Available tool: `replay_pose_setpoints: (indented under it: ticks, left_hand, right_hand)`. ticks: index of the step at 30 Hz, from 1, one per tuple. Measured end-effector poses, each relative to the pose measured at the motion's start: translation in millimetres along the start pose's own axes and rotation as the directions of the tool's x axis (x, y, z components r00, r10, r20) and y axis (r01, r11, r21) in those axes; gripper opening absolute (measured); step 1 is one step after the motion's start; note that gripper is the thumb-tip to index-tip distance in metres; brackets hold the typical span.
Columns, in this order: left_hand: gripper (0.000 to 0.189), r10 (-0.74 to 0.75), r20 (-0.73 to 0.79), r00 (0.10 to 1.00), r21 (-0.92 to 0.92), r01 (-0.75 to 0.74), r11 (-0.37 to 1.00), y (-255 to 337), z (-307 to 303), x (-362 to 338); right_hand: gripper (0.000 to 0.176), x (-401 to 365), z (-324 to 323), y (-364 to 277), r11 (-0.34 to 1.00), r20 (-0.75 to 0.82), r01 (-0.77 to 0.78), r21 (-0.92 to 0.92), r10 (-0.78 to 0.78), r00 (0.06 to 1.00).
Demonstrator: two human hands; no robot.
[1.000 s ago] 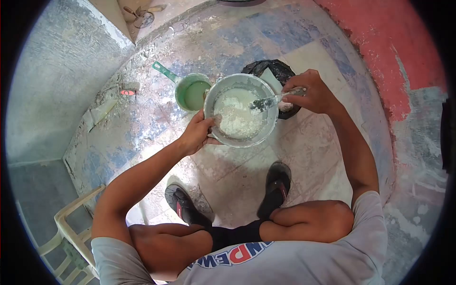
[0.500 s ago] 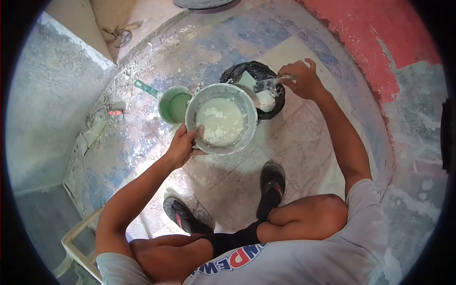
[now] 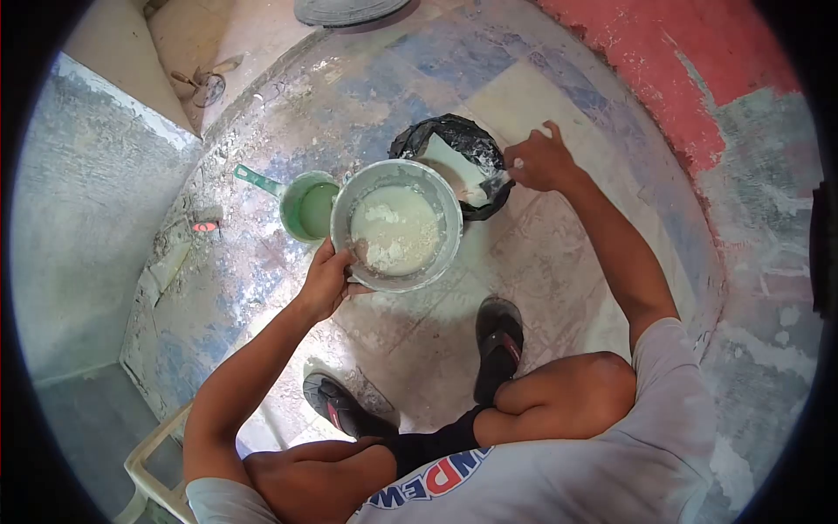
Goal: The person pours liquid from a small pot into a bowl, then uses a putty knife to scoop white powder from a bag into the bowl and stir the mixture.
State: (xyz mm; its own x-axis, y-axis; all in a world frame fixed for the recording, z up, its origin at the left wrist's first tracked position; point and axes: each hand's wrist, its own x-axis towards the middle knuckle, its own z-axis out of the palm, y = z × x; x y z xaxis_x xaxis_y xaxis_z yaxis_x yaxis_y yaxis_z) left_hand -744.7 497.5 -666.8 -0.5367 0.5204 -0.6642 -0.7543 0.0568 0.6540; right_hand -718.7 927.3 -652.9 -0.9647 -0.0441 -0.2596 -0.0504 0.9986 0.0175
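My left hand (image 3: 326,281) grips the near-left rim of a grey bowl (image 3: 450,231), which is held up off the floor. Pale watery mix with lumps of white powder (image 3: 393,229) lies inside it. To the right, my right hand (image 3: 543,162) is closed around a small putty knife (image 3: 496,183); its powdery blade is blurred and points down-left over the bag. That black plastic bag (image 3: 478,144) stands open, with white powder in it, partly hidden behind the bowl. Just left of the bowl is a green dipper (image 3: 293,210) with greenish liquid inside.
A small red-and-dark object (image 3: 205,227) lies on the stained floor at left. A round grey lid-like thing (image 3: 349,10) is at the far edge. Beside me stands a pale plastic chair (image 3: 144,454). Walls (image 3: 113,201) rise on the left and right. My sandalled feet (image 3: 499,336) are below the bowl.
My right hand and the putty knife have moved slightly down and left, the blade now lower at the bag's right side. The whole view has shifted a little; the bowl stays in my left hand.
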Motion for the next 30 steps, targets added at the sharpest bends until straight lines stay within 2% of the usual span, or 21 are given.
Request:
replay_pose_setpoints:
  ticks: [2, 6, 8, 12, 15, 16, 18, 20, 26, 30]
  left_hand:
    - [0.051, -0.004, -0.012, 1.0, 0.012, 0.005, 1.0, -2, 0, 2]
    - [0.049, 0.001, -0.027, 1.0, 0.011, -0.001, 1.0, -4, 0, 3]
    - [0.049, 0.001, -0.026, 1.0, 0.013, -0.001, 1.0, -2, 0, 0]
    - [0.049, -0.002, -0.023, 1.0, 0.008, 0.002, 1.0, 0, 1, 0]
    - [0.05, -0.004, -0.032, 0.999, 0.001, 0.004, 1.0, -1, 4, 2]
    - [0.051, -0.002, -0.04, 0.999, 0.006, 0.002, 1.0, -1, 4, 2]
    - [0.051, -0.008, -0.047, 0.999, 0.015, 0.009, 1.0, -1, 2, 5]
    - [0.052, 0.003, -0.021, 1.0, -0.008, -0.004, 1.0, 1, 8, 2]
    - [0.051, -0.004, -0.001, 1.0, 0.017, 0.004, 1.0, 1, 4, 3]
    - [0.053, 0.003, 0.024, 1.0, -0.007, -0.003, 1.0, 0, 5, 4]
  right_hand:
    - [0.015, 5, 19, -1, 0.992, 0.012, 0.038, 0.122, -0.039, 0.999]
    - [0.017, 7, 47, 4, 0.979, 0.005, 0.006, 0.204, -0.007, 1.0]
    - [0.018, 5, 49, 13, 0.941, 0.049, -0.073, 0.332, 0.06, 0.997]
    - [0.019, 0, 31, 27, 0.905, 0.083, -0.123, 0.408, 0.097, 0.992]
    - [0.015, -6, 18, 30, 0.918, -0.092, -0.027, 0.396, 0.069, 0.993]
    - [0.015, -7, 11, 30, 0.918, -0.089, -0.019, 0.396, 0.059, 0.994]
    - [0.014, -5, -3, 29, 0.89, -0.202, 0.039, 0.454, 0.06, 0.977]
    - [0.014, -1, -17, 25, 0.855, -0.164, 0.015, 0.519, 0.083, 0.983]
    - [0.016, 5, -60, -26, 0.78, -0.375, 0.322, 0.536, -0.122, 0.919]
    - [0.018, 9, -67, -49, 0.784, -0.314, 0.342, 0.518, -0.198, 0.928]
